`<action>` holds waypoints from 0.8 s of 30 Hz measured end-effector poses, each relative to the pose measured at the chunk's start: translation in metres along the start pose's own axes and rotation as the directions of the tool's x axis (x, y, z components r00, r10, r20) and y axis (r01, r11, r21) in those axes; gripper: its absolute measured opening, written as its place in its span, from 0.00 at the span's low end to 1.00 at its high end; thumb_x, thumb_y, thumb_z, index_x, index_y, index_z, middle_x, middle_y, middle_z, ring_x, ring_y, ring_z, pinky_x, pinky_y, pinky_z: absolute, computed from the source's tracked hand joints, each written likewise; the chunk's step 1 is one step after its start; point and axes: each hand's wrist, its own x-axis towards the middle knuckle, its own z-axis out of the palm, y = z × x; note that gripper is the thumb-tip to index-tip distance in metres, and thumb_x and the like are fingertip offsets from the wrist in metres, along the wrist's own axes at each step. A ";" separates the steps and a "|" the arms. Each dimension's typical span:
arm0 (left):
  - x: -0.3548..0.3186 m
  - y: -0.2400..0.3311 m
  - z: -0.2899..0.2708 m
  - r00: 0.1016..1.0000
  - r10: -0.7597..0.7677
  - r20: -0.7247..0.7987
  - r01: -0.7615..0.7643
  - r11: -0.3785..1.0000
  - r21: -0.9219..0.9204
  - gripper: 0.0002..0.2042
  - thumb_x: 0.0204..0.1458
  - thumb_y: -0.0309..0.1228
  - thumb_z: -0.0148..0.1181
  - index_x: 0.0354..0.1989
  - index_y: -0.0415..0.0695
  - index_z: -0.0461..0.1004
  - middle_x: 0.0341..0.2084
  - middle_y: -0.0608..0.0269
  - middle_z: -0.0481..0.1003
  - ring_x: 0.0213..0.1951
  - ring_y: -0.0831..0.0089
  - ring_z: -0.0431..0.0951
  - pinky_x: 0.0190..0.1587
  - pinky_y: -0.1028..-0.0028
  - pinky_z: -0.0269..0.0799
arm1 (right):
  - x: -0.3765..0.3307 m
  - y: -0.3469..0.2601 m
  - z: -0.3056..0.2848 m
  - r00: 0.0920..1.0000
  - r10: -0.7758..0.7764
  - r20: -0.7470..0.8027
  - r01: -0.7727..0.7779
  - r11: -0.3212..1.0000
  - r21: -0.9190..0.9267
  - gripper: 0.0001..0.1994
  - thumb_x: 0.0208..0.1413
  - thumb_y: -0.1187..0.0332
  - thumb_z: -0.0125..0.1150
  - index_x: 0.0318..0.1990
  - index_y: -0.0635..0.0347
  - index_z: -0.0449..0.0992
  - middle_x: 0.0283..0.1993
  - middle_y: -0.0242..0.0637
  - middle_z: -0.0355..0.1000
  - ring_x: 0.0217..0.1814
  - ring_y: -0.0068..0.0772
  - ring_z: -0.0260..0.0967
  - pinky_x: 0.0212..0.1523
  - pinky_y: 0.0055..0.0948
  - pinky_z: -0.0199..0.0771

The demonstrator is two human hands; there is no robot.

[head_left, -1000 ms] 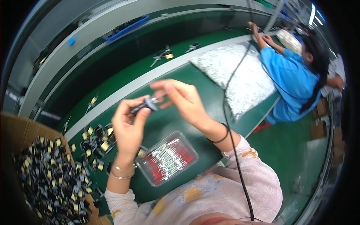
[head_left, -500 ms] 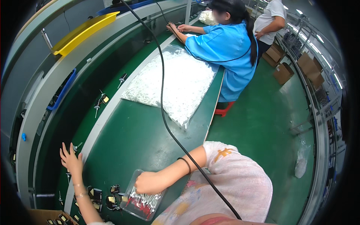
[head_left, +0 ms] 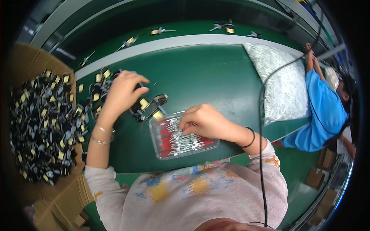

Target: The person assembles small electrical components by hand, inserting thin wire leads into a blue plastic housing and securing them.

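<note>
My left hand (head_left: 126, 89) is over a cluster of small black electrical parts with yellow labels (head_left: 99, 85) on the green table. Its thumb stands apart from the fingers, and nothing shows in its grasp. To its right lie a few more of these parts (head_left: 144, 103). My right hand (head_left: 206, 121) reaches over a clear plastic tray (head_left: 155, 141), fingertips pinched together among thin red and white pieces (head_left: 181, 143). Whether a piece is between those fingertips is too small to tell.
A cardboard box (head_left: 36, 57) full of similar black parts stands at left. Beyond a pale rail (head_left: 173, 41), several parts lie on a green strip. A bag of white pieces (head_left: 285, 86) lies at right, crossed by a black cable (head_left: 261, 134). A person in blue (head_left: 325, 113) sits beyond.
My view has turned left, bringing the full box into sight. My left hand has moved from beside the rail to the black parts. My right hand remains at the tray.
</note>
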 end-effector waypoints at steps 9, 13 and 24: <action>0.012 0.047 0.030 0.974 0.222 0.036 -0.221 0.975 -0.026 0.17 0.38 0.31 0.64 0.37 0.44 0.67 0.33 0.61 0.70 0.43 0.62 0.68 0.42 0.66 0.64 | 0.002 -0.003 -0.020 0.938 0.310 -0.158 -0.172 0.808 0.564 0.16 0.41 0.83 0.62 0.41 0.66 0.73 0.35 0.35 0.72 0.30 0.18 0.72 0.28 0.15 0.72; 0.032 0.049 0.049 0.932 -0.093 0.351 -0.096 0.869 0.486 0.18 0.36 0.38 0.67 0.36 0.46 0.72 0.25 0.62 0.75 0.35 0.61 0.75 0.39 0.66 0.66 | 0.005 0.000 -0.030 0.937 0.289 -0.195 -0.070 0.704 0.707 0.25 0.41 0.86 0.61 0.51 0.65 0.67 0.42 0.40 0.70 0.35 0.23 0.73 0.37 0.19 0.74; -0.005 0.073 0.007 0.914 -0.072 -0.398 -0.372 0.237 -0.897 0.13 0.51 0.26 0.59 0.41 0.35 0.66 0.41 0.48 0.73 0.45 0.68 0.74 0.50 0.71 0.68 | 0.026 -0.027 -0.033 0.966 -0.123 -0.227 0.225 -0.029 0.974 0.25 0.46 0.79 0.60 0.54 0.65 0.61 0.37 0.38 0.69 0.37 0.29 0.71 0.40 0.33 0.78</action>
